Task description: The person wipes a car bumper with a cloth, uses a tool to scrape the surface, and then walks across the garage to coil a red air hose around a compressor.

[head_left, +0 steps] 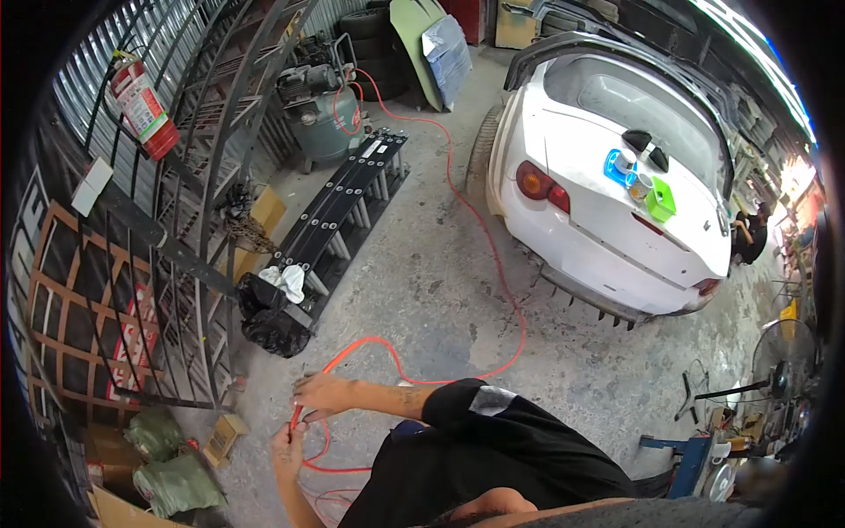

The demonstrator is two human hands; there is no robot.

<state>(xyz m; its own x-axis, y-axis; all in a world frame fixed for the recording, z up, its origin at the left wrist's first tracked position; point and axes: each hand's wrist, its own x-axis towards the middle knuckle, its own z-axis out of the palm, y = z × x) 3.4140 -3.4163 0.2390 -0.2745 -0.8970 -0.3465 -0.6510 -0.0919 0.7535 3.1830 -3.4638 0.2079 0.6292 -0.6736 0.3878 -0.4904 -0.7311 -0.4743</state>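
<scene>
An orange-red air hose [374,340] runs through both of my hands at the lower left of the head view. My right hand [324,395] is closed around it, with the arm in a black sleeve stretched out from the right. Just below, my left hand [283,449] pinches the same hose, fingertips close to the right hand. Whether the hose's end is between my hands is too small to tell. Loops of hose hang beneath and beside my hands. From there it winds over the concrete floor towards a grey air compressor [321,123].
A white car [598,238] stands at right, with cups and a green box [660,201] on its boot. A long black rack [339,202] holds a black bag [273,317] at its near end. Metal frames, a fire extinguisher [143,106], sacks [180,480] and a fan [779,378] surround the floor.
</scene>
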